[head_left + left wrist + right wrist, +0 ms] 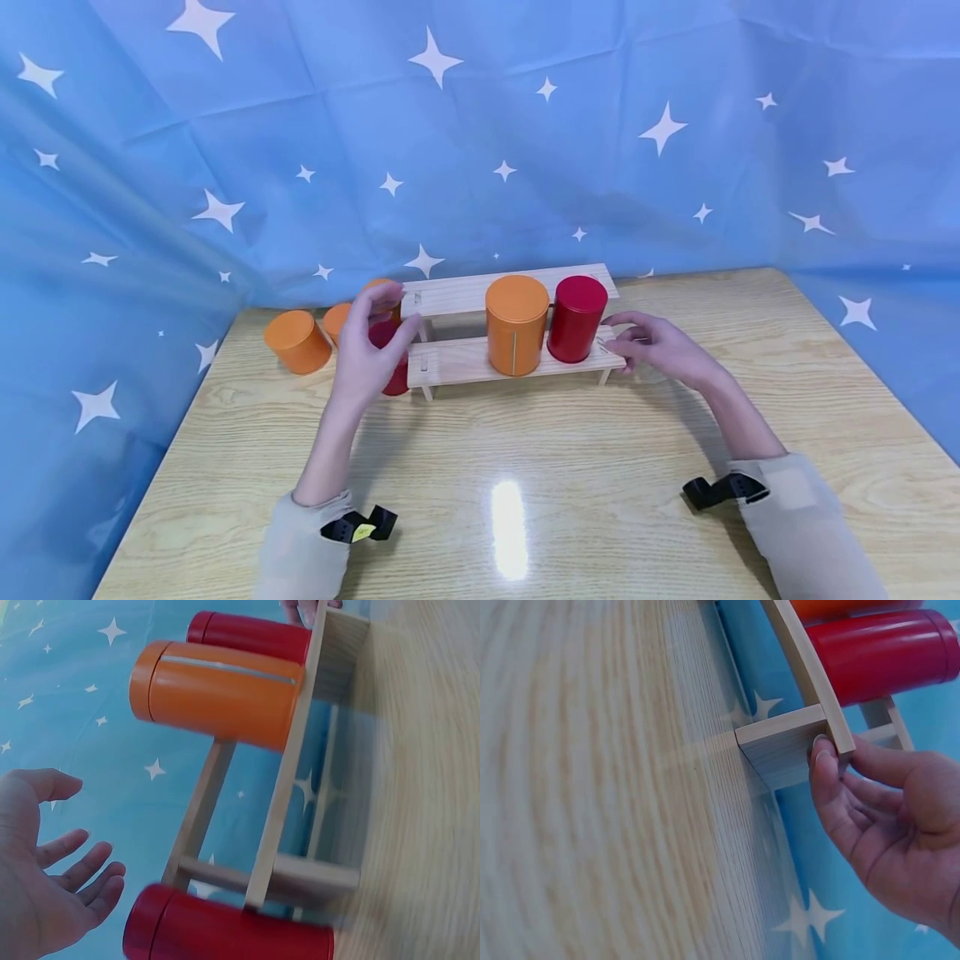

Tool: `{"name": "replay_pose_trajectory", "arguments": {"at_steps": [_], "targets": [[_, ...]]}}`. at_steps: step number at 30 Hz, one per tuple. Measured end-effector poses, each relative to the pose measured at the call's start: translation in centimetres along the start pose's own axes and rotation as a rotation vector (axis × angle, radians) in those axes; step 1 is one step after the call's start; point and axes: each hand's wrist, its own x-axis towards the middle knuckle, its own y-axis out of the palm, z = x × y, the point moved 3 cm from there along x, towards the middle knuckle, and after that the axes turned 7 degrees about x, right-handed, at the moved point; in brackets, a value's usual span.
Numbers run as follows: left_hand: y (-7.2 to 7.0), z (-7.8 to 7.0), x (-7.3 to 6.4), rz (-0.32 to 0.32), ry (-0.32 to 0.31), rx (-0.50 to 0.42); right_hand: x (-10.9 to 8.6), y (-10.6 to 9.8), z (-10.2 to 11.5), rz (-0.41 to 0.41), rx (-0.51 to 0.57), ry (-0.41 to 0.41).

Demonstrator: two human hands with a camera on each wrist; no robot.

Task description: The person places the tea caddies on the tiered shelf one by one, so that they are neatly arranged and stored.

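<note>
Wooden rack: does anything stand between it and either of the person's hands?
Nothing visible at the right hand, which grips the right end of the wooden rack. At the left end, a red can stands close by, near the empty left hand, and could partly block a low approach.

Ahead of you, behind the table (427,517), hangs a blue cloth (480,208) scattered with white four-pointed stars (435,58) of mixed sizes. You can see it wrap past the table's left and right edges too, with creases and soft folds above the table's far edge, and it darkens low beside the table's left edge. The table's top is pale, with a wavy wood grain and a glossy finish. On its near part you get a bright white patch of reflected light (510,529), taller than wide.
</note>
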Motion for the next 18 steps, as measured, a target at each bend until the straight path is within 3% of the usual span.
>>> {"name": "replay_pose_trajectory", "arguments": {"at_steps": [11, 18], "targets": [[-2.8, 2.0, -1.2, 0.029, -0.078, 0.214, 0.0, 0.0, 0.1, -0.002, -0.003, 0.006], [-3.3, 3.1, -1.2, 0.074, -0.120, 0.246, -0.1, 0.0, 0.1, -0.004, -0.013, 0.011]]}}
